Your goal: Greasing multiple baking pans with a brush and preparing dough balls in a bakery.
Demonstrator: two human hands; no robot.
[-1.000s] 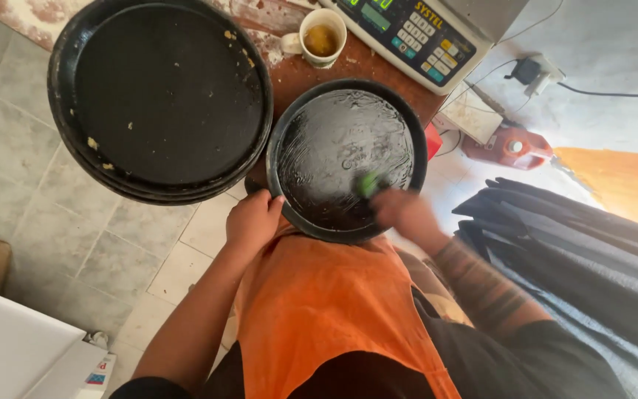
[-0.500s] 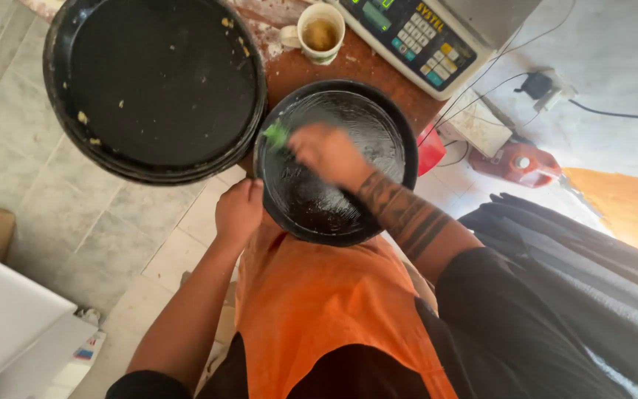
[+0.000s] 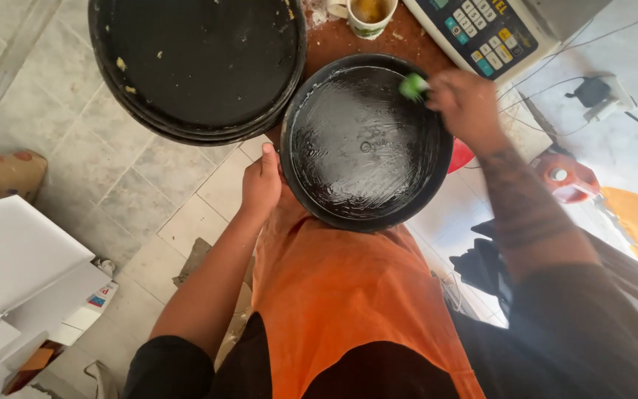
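Note:
A round black pan (image 3: pixel 367 144) with a shiny greased inside sits at the edge of a brown counter, against my orange apron. My left hand (image 3: pixel 261 185) grips the pan's near-left rim. At the pan's far-right rim, my right hand (image 3: pixel 467 103) holds a small green brush (image 3: pixel 412 86) whose tip touches the inside wall.
A stack of bigger black round trays (image 3: pixel 197 63) with crumbs lies to the left, overhanging the tiled floor. A mug (image 3: pixel 367 15) and a weighing scale (image 3: pixel 489 29) stand behind the pan. A red object (image 3: pixel 461 157) peeks out at its right. A white box (image 3: pixel 16 273) is at lower left.
My right hand swept the green brush around the pan, from the near-right rim to the far-left, then over to the far-right rim. My left hand stayed on the rim.

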